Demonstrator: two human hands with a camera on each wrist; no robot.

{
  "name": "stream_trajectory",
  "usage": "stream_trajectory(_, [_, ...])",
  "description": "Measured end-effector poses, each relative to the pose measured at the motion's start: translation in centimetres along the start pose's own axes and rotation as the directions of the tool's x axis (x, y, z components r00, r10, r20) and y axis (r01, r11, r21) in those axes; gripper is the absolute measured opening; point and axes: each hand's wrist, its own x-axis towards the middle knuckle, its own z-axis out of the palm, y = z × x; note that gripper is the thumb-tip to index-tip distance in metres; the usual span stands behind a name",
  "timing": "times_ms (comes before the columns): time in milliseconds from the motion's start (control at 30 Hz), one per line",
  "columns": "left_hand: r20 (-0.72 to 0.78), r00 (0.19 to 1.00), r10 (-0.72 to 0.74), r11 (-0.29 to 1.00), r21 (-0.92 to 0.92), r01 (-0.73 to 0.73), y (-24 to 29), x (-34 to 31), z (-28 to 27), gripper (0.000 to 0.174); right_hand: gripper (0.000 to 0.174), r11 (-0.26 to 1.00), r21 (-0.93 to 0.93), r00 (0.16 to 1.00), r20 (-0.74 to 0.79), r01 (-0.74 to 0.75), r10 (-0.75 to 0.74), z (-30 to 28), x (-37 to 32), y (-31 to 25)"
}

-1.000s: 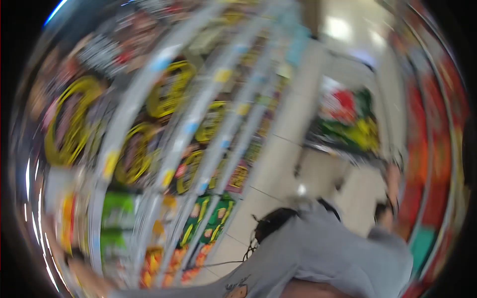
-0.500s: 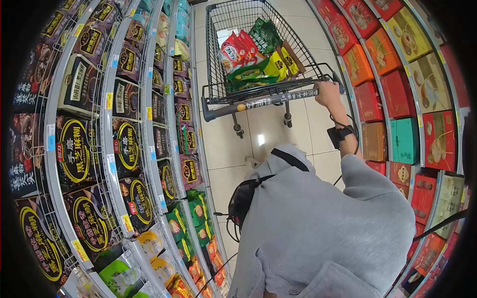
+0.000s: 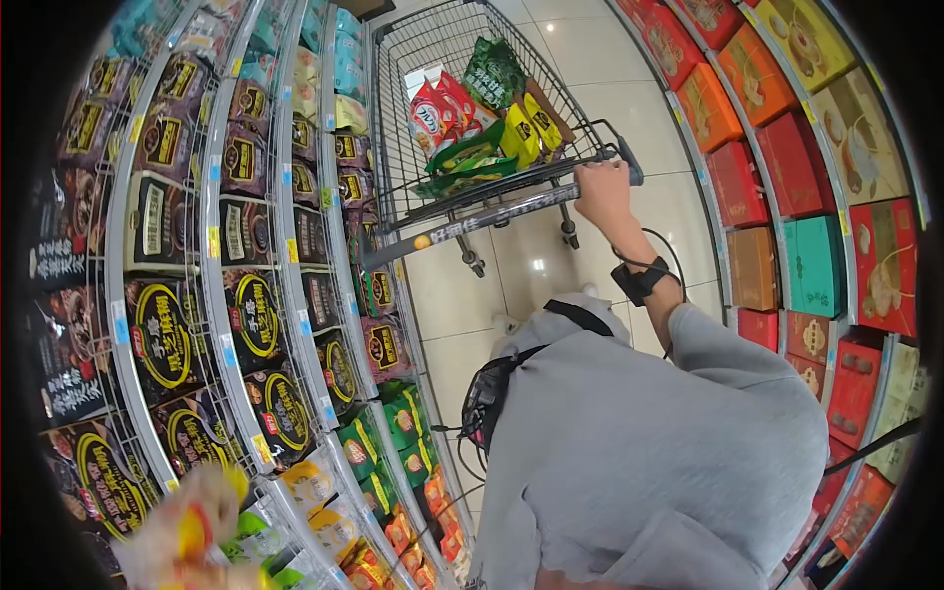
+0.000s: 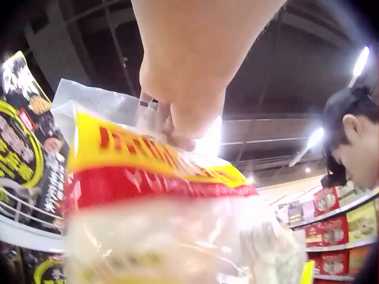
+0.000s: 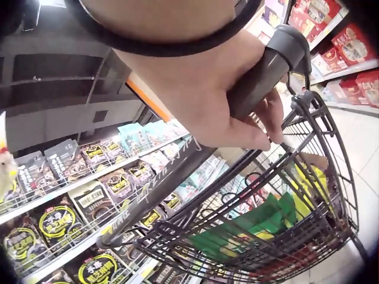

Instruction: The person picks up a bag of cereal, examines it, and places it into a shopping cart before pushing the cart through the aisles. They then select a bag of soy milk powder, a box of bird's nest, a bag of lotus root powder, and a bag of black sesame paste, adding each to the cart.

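Note:
My left hand [image 4: 183,112] pinches the top edge of a plastic bag [image 4: 154,195], which has a yellow and red band above a clear lower part with pale contents. In the head view this bag [image 3: 192,536] is a blur at the lower left, in front of the shelves. My right hand [image 3: 605,197] grips the right end of the handle [image 3: 482,221] of a black wire shopping cart [image 5: 278,219], thumb and fingers wrapped round the bar. Inside the cart lie red-and-white bags [image 3: 444,113], a dark green bag [image 3: 495,71], flatter green packs [image 3: 467,162] and yellow packs [image 3: 531,130].
Tall shelves with black sesame packs [image 3: 167,334] and green packs [image 3: 359,447] line the left side, close to the cart's left handle end. Gift boxes [image 3: 792,162] fill the right shelves. Tiled floor [image 3: 629,118] runs between. Another person's head [image 4: 355,130] shows in the left wrist view.
The bag has come into the head view at the lower left; half a second ago it was absent there. The cart now sits farther left, nearer the shelves. My right hand keeps its grip.

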Motion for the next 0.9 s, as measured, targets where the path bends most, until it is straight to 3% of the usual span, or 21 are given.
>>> stream_trajectory(67, [-0.006,0.958,0.285,0.957,-0.060,-0.285,3.3,2.9,5.4,0.029,0.016,1.000,0.016,1.000,0.007,0.000,0.000,-0.2,0.0,0.2])
stream_trajectory(100, [0.073,0.997,0.005,0.925,-0.378,0.023,14.7,3.0,4.8,0.031,0.018,0.999,0.036,1.000,-0.004,0.023,-0.023,-0.2,-0.1,0.3])
stream_trajectory(133, [0.033,0.988,0.148,0.891,-0.439,-0.119,19.6,3.6,6.5,0.032,0.020,0.998,0.054,0.999,-0.017,0.044,-0.043,-0.2,-0.2,0.5])
stream_trajectory(167, [0.035,0.973,0.228,0.926,-0.317,-0.205,25.0,4.7,7.6,0.031,0.020,0.998,0.066,0.999,-0.023,0.024,-0.023,-0.1,-0.3,0.7])
stream_trajectory(200, [0.138,0.943,0.304,0.848,-0.490,-0.202,30.5,5.7,8.0,0.016,0.019,0.993,0.099,0.997,-0.048,0.066,-0.062,0.0,-0.4,1.0])
stream_trajectory(233, [-0.041,0.849,0.528,0.711,-0.525,-0.468,33.6,7.3,10.6,0.013,0.018,0.985,0.128,0.992,-0.077,0.113,-0.104,0.1,-0.4,1.1])
stream_trajectory(267, [-0.046,0.856,0.515,0.661,-0.614,-0.431,38.6,8.2,12.3,0.015,0.018,0.986,0.136,0.992,-0.090,0.099,-0.088,0.2,-0.3,1.3])
stream_trajectory(300, [0.021,0.852,0.524,0.703,-0.575,-0.418,43.6,9.1,12.6,0.017,0.017,0.976,0.165,0.984,-0.132,0.143,-0.122,0.3,-0.4,1.5])
stream_trajectory(333, [0.048,0.841,0.540,0.614,-0.706,-0.353,47.6,10.1,14.3,0.022,0.016,0.965,0.185,0.973,-0.171,0.186,-0.154,0.4,-0.8,1.8])
stream_trajectory(367, [-0.030,0.821,0.570,0.516,-0.765,-0.386,51.6,10.9,16.2,0.024,0.016,0.970,0.178,0.975,-0.174,0.167,-0.136,0.6,-1.0,1.8])
stream_trajectory(400, [0.044,0.804,0.592,0.531,-0.772,-0.349,55.9,11.9,17.2,0.025,0.015,0.967,0.194,0.974,-0.185,0.168,-0.132,0.8,-1.0,1.7])
stream_trajectory(467, [-0.011,0.737,0.676,0.524,-0.696,-0.491,63.7,13.5,20.0,0.016,0.014,0.965,0.199,0.969,-0.214,0.171,-0.127,0.7,-0.8,1.8])
stream_trajectory(533, [-0.083,0.714,0.695,0.392,-0.789,-0.473,70.5,14.3,22.5,0.012,0.013,0.955,0.237,0.962,-0.248,0.179,-0.119,0.7,-0.9,1.7])
stream_trajectory(600, [-0.048,0.753,0.656,0.405,-0.820,-0.405,77.3,14.9,27.2,0.009,0.014,0.960,0.241,0.966,-0.244,0.141,-0.080,0.5,-0.8,1.6])
stream_trajectory(700, [-0.094,0.758,0.645,0.370,-0.830,-0.418,86.5,14.3,31.4,0.011,0.016,0.969,0.236,0.991,-0.129,0.076,-0.047,-0.5,-0.7,1.3])
stream_trajectory(800, [-0.004,0.811,0.585,0.411,-0.861,-0.300,95.9,12.6,38.0,0.015,0.020,0.973,0.231,1.000,-0.024,0.015,-0.010,-1.3,-0.6,1.0])
stream_trajectory(900, [0.079,0.818,0.570,0.421,-0.883,-0.208,101.7,11.1,41.4,0.017,0.028,0.973,0.220,0.996,0.075,-0.063,0.048,-2.6,0.0,0.2])
